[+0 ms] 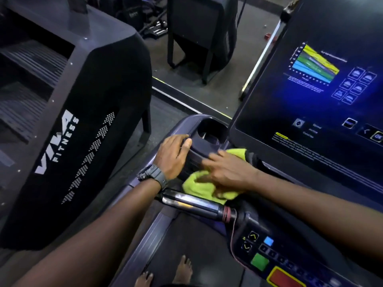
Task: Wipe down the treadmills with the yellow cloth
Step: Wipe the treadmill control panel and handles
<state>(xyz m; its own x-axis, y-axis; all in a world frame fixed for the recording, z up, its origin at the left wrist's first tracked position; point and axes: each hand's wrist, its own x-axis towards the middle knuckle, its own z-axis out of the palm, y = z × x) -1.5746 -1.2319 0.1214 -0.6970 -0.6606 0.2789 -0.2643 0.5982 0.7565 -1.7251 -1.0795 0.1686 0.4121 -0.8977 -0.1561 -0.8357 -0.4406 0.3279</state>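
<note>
bare feet (pixel 163 274) below; right hand (pixel 228 170) flat on yellow cloth (pixel 204 188), left hand (pixel 173 154) bracing console (pixel 207 133)

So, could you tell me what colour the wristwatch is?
The wristwatch on the left wrist is dark grey, in the head view.

My way right is blocked by the screen (pixel 310 90). The stair machine (pixel 68 121) walls my left. Open floor (pixel 163 112) lies between

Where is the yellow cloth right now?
In the head view, the yellow cloth lies lower centre on the treadmill console, under the right hand, just below the cup holder and above the chrome handlebar.
</note>
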